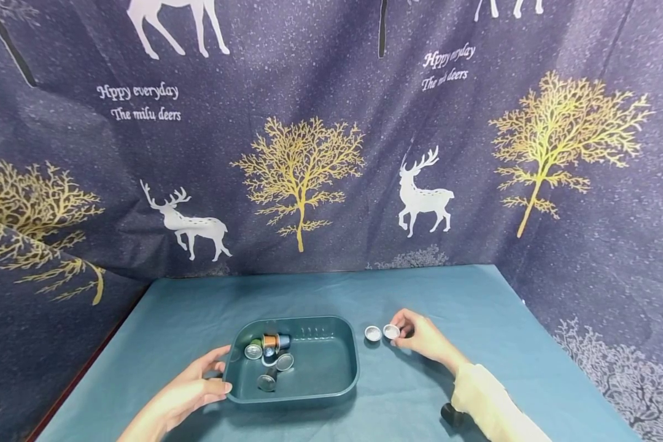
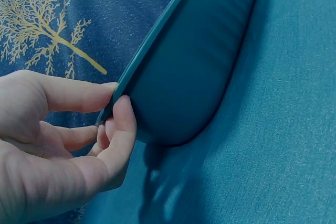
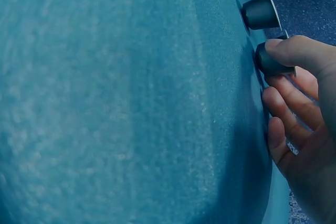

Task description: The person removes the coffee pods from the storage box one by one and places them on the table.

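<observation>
Plainly, at the far left of the work, your left hand grips the rim at the left end of the tray, thumb at the near corner and fingers along the end. That tray sits flat with its long axis running left to right; it looks like smooth, teal plastic, a rounded rectangle with short ribs on its far wall. Inside, bunched toward your left hand, are several small pods: a green pod turning its round silver face up toward you, then an orange pod and a blue pod that seem tipped on their sides, and, nearer you, a dark pod with a shiny disc face.

Just right of the tray, a loose pod stands on the teal cloth, its axis upright, wide silver face up and narrow end down. Close beside it, your right hand pinches the held pod between thumb and finger. It points the same way, a tapered cup with dark, smooth sides and a thin flared rim; you cannot tell whether its base touches the softly woven cloth. Farther right comes your pale yellow sleeve.
</observation>
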Demonstrator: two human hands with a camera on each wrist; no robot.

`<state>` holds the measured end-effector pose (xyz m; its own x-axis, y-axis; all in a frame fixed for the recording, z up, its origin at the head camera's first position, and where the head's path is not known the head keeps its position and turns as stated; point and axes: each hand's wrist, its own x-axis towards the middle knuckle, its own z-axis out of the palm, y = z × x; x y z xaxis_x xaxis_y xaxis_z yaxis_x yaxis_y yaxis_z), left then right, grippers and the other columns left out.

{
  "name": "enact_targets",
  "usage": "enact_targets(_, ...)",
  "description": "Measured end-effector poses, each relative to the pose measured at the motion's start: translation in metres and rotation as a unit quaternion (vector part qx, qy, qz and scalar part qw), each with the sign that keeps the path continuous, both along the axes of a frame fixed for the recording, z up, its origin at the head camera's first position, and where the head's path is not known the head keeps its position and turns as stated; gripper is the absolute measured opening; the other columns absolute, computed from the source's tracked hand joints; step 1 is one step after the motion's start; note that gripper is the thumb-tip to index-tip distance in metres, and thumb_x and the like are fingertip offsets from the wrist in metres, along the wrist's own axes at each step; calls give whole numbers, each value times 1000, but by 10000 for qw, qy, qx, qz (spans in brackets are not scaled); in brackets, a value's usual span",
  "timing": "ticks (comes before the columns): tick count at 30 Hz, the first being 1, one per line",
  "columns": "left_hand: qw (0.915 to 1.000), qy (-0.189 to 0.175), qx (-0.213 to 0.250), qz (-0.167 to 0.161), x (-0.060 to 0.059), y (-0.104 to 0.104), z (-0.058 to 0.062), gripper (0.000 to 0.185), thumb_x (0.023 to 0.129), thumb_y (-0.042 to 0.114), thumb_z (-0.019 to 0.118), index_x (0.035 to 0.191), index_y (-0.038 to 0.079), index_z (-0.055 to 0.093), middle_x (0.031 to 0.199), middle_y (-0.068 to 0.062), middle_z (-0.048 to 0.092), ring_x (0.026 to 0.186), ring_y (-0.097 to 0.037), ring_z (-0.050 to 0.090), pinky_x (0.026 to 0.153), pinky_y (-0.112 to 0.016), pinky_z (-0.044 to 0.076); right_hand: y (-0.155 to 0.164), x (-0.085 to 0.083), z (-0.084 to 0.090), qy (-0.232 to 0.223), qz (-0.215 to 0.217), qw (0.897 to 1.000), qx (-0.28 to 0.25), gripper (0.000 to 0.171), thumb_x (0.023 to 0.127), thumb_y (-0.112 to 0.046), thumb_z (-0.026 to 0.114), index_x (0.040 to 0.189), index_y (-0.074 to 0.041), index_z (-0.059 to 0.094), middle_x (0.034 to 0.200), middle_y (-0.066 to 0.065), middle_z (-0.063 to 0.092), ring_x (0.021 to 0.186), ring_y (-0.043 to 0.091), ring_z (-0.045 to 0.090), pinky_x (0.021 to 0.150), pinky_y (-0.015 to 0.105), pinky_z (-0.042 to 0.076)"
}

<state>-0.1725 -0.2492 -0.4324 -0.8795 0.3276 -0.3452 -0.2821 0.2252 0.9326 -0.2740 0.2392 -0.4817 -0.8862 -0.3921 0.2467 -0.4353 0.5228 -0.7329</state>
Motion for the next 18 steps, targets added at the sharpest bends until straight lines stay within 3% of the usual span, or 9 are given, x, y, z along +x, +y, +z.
enact_targets(8,10000,28,9,-36,1,0,1,89,89,6,63,154,-7,4,128,-24,27,100,-19,56,89,-36,52,1,2,2,-60,-4,10000,48,31,78,-10,82,101,-9,61,90,9,66,75,5,59,61,21,50)
enact_targets(18,10000,-47,-4,27,-1,0,-1,89,89,6,63,155,-7,4,130,-25,22,98,-18,55,91,-38,53,1,1,0,-107,-166,9996,215,33,77,-10,82,101,-10,60,90,6,65,76,3,58,61,21,50)
